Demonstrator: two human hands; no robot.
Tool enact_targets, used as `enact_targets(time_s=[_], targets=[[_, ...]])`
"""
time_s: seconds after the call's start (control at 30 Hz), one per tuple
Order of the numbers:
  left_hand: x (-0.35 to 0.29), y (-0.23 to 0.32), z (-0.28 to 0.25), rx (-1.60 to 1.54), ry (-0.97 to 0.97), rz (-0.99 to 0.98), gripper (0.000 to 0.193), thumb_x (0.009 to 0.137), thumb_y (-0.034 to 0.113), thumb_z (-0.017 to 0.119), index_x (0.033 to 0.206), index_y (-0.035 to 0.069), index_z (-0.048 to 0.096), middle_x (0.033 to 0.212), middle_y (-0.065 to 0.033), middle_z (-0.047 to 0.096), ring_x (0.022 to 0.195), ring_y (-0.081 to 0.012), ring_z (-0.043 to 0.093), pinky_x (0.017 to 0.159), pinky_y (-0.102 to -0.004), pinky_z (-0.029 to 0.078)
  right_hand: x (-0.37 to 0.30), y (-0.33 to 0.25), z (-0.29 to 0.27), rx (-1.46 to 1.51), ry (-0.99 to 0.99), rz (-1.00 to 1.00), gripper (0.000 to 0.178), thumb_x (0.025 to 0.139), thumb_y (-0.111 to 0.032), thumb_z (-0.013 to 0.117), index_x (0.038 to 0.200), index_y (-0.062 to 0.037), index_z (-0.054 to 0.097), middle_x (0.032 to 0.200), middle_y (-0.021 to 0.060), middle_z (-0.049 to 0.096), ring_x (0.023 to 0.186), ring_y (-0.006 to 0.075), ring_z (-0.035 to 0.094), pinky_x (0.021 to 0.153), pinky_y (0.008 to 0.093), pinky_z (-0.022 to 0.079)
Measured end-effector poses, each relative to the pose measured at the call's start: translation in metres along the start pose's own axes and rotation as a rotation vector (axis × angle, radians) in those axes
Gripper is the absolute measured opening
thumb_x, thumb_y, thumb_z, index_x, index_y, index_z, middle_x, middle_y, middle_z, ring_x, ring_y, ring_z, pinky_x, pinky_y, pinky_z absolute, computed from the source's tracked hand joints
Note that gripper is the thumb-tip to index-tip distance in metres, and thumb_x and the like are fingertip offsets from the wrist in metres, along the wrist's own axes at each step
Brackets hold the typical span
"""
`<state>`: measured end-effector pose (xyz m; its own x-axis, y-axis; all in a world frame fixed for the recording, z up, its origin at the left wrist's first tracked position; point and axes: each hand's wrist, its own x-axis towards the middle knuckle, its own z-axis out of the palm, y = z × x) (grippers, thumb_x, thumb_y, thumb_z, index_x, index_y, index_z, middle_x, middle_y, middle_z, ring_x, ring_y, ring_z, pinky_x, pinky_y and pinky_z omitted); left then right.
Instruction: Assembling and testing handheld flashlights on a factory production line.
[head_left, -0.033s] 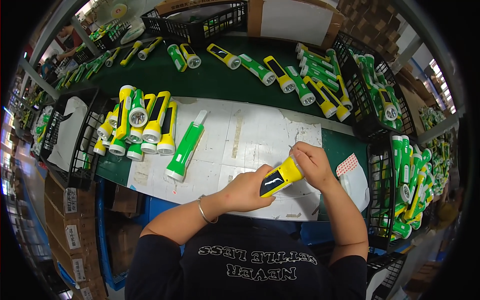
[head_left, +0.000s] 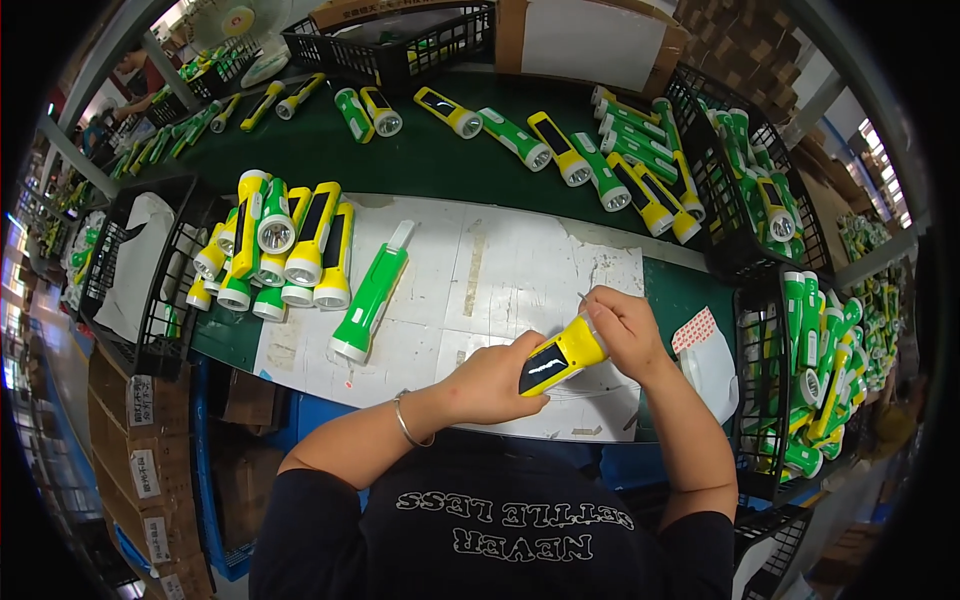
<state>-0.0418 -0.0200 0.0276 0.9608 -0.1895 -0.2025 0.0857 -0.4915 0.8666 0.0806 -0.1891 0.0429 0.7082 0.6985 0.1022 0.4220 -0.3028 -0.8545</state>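
Note:
My left hand (head_left: 492,383) is wrapped round the body of a yellow flashlight (head_left: 568,352) with a dark glossy panel, held tilted above the white work surface (head_left: 500,260). At its wide lamp end, my right hand (head_left: 625,328) is closed with the fingers bent. A thin pointed thing (head_left: 584,296) sticks out by the right thumb; its kind and the rest of it are hidden. To the left, a green flashlight (head_left: 372,300) with a pale tab at its far end lies on the white surface. Beyond it is a heap of yellow and green flashlights (head_left: 318,235).
A row of flashlights (head_left: 515,138) crosses the dark green bench (head_left: 420,170) behind. Black crates with flashlights (head_left: 770,400) stand at the right. A black crate (head_left: 190,255) flanks the heap at the left. A white sheet with red dots (head_left: 703,350) lies by my right forearm.
The glint on the flashlight's dark panel has shifted slightly. Both hands stay in the same place.

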Motion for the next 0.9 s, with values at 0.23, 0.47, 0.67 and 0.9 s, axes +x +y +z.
enact_targets(time_s=[0.23,0.47,0.67,0.9], targets=[[0.005,-0.014,0.002,-0.437,-0.350,0.054,0.057,0.068,0.028,0.072,0.109,0.003,0.042,0.083,-0.0115,0.056,0.079,-0.0228,0.058,0.071,-0.0338,0.046,-0.007,0.014,0.003,0.103,-0.106,-0.093,0.025,0.082,-0.026,0.049,0.084,-0.0024,0.058,0.060,0.0130,0.054,0.054,0.0206,0.053,0.052,0.0300,0.041],[-0.003,-0.008,0.015,-0.240,-0.092,-0.015,0.051,0.067,0.022,0.070,0.105,0.002,0.042,0.077,-0.0093,0.056,0.068,-0.0197,0.058,0.061,-0.0299,0.046,-0.005,-0.005,0.005,-0.103,-0.079,0.093,0.034,0.079,-0.035,0.053,0.089,-0.0030,0.059,0.062,0.0134,0.057,0.055,0.0246,0.055,0.053,0.0306,0.042],[-0.007,-0.015,0.014,-0.969,-0.496,-0.018,0.041,0.069,0.013,0.066,0.101,0.003,0.042,0.066,-0.0055,0.051,0.056,-0.0137,0.053,0.052,-0.0260,0.043,0.001,-0.015,0.002,0.015,-0.120,-0.238,0.030,0.079,-0.032,0.051,0.084,-0.0034,0.058,0.066,0.0133,0.057,0.056,0.0259,0.055,0.054,0.0314,0.043],[-0.002,-0.007,-0.001,-0.605,-0.255,-0.108,0.043,0.073,0.005,0.062,0.110,0.003,0.040,0.079,-0.0055,0.053,0.060,-0.0124,0.056,0.054,-0.0270,0.047,0.008,-0.004,0.006,-0.122,-0.144,-0.057,0.035,0.085,-0.038,0.045,0.076,-0.0057,0.058,0.062,0.0140,0.056,0.059,0.0325,0.055,0.055,0.0372,0.042]])
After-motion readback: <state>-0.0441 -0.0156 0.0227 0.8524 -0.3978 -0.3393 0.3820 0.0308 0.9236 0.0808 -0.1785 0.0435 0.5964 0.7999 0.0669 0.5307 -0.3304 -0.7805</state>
